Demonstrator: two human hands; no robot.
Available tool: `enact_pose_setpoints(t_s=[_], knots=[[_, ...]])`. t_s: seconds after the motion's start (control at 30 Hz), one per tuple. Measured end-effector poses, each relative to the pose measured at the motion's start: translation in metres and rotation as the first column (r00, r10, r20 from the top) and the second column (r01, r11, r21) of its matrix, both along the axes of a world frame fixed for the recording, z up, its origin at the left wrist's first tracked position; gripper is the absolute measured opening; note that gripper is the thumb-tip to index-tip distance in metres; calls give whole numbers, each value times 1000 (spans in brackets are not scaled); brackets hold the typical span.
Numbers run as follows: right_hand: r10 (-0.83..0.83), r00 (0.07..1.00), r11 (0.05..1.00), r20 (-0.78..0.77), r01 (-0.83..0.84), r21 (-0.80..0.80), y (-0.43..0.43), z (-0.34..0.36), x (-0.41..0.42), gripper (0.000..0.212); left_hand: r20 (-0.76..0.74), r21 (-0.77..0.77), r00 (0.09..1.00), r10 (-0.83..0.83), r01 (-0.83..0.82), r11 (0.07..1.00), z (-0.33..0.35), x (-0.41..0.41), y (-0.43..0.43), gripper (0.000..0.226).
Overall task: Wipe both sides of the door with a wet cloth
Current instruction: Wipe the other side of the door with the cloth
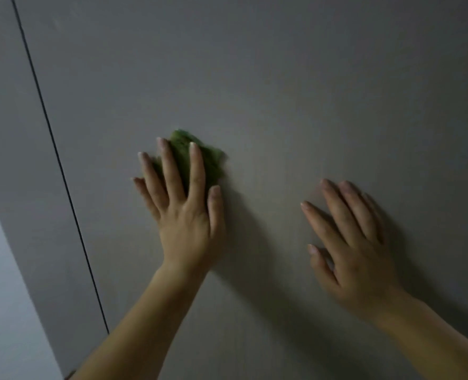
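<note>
Flat grey door panel [282,78] lies unobstructed between my left hand [183,215] and right hand [356,242]; a thin dark seam [49,133] edges it leftward.

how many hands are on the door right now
2. The left hand presses a green cloth against the door, left of the middle. The right hand lies open on the bare panel, further right and a little lower. No other hands show.

My left hand [185,220], right hand [356,259]: bare, slim fingers, nails longish, rounded, plain. Left forearm [145,325] at 7 o'clock, right forearm [433,338] at 4 o'clock, both bare to frame edge.
</note>
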State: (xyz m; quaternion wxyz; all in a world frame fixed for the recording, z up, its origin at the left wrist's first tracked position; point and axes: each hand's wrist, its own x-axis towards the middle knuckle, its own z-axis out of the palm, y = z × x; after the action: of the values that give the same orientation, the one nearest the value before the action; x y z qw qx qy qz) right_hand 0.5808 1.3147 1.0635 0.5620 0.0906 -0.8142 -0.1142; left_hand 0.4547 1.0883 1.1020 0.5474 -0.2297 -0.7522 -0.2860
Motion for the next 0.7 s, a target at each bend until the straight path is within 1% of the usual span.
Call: enact_pose_setpoints(t_s=[0.03, 0.1, 0.13, 0.17, 0.23, 0.33, 0.37, 0.4, 0.5, 0.53, 0.57, 0.6, 0.7], knots=[[10, 1000, 1000, -5, -10, -8, 1, 0, 0, 55, -33, -81, 999, -28, 25, 996, -9, 8, 10, 61], [22, 1000, 1000, -13, -22, -2, 4, 1, 1, 55, -88, -282, 993, -79, 52, 958, -34, 22, 24, 59], [24, 1000, 1000, -13, -24, 6, 6, 1, 1, 55, -99, -346, 992, -83, 44, 937, -42, 27, 25, 58], [23, 1000, 1000, -12, -23, 14, 8, 1, 2, 55, -114, -374, 991, -76, 28, 927, -43, 26, 23, 58], [15, 1000, 999, -21, -15, 29, 11, 2, 3, 55, -145, -324, 988, -45, -5, 946, -24, 16, 18, 57], [14, 1000, 999, -26, -12, 44, 15, 3, 4, 56, -118, -132, 993, 4, -19, 991, 11, 5, 19, 56], [14, 999, 999, -30, -12, 40, 15, 3, 4, 56, -113, -109, 994, -5, -7, 994, 13, 8, 24, 56], [11, 999, 999, -36, -9, 33, 15, 3, 5, 56, -127, -135, 991, -30, 13, 991, 7, 13, 30, 56], [-10, 998, 1000, -62, 10, 8, 18, 3, 9, 57, -164, -363, 979, -124, 57, 930, -27, 34, 48, 56], [-9, 998, 1000, -65, 10, 4, 20, 3, 10, 56, -167, -402, 978, -129, 52, 914, -34, 38, 49, 56], [-6, 998, 1000, -66, 6, -1, 23, 3, 13, 56, -176, -406, 977, -120, 39, 913, -34, 38, 50, 56], [-5, 998, 1000, -67, 5, -4, 26, 4, 15, 56, -189, -378, 977, -103, 24, 926, -25, 36, 51, 56], [-23, 997, 1000, -74, 24, 3, 39, 6, 20, 56, -174, -202, 984, -26, -10, 979, 16, 26, 58, 55]])
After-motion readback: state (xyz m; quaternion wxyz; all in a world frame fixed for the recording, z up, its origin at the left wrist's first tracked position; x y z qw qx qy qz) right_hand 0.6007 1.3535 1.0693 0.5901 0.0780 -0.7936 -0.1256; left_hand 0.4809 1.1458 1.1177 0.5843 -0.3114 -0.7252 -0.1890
